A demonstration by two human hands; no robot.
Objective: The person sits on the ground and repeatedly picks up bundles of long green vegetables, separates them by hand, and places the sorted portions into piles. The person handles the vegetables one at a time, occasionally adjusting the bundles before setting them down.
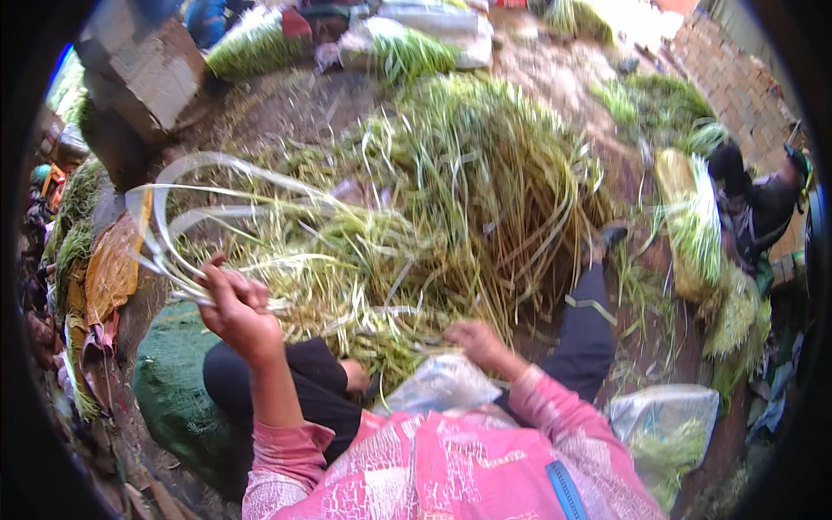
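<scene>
My left hand [242, 313] is raised at the left, its fingers closed around several long pale leaf strips [170, 214]. The strips bow up and away in loops, blurred at their far ends. Low in front of my lap, my right hand [480, 344] is at the near edge of the loose cut leaves [364, 260]. Its fingers look curled and are blurred, so whether anything is in them is unclear. A large heap of long green and yellowish leaves [481, 156] rises beyond both hands. A white plastic sack [442, 383] lies between my legs.
A bulging green mesh sack [175, 390] sits against my bent left leg. At right are a white bag of greens [669, 422], a yellow sack with leaves [676, 221] and a seated person [757, 201]. Cardboard boxes [153, 71] stand at upper left; bundled greens [413, 52] lie beyond the heap.
</scene>
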